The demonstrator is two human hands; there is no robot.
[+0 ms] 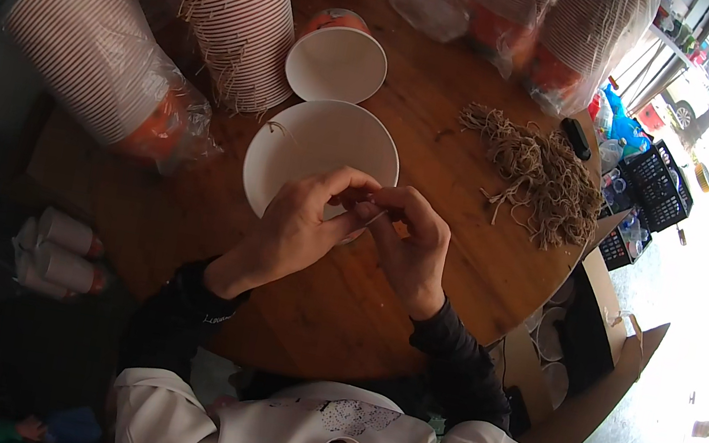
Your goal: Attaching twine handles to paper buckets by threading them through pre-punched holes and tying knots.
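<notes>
My left hand (pixel 299 223) and my right hand (pixel 412 243) meet fingertip to fingertip over the near right rim of a large white-lined paper bucket (pixel 288 167). Both hands are closed in a pinch. A thin pale strand (pixel 377 219) shows at the fingertips; its ends are hidden by the fingers. Inside the bucket, at the far left of the rim, a short loop of brown twine (pixel 280 130) hangs against the wall. Just beyond stands a second paper bucket (pixel 336 65), tilted toward me, its outside orange. To the right lies a tangled heap of cut twine (pixel 538 173).
A tall stack of orange buckets (pixel 238 21) with twine stands at the back left, beside a plastic-wrapped stack (pixel 101 44). More wrapped stacks (pixel 540 31) line the back right. A black object (pixel 575 138) lies by the twine. An open cardboard box (pixel 582 357) sits right of the round wooden table (pixel 467 284).
</notes>
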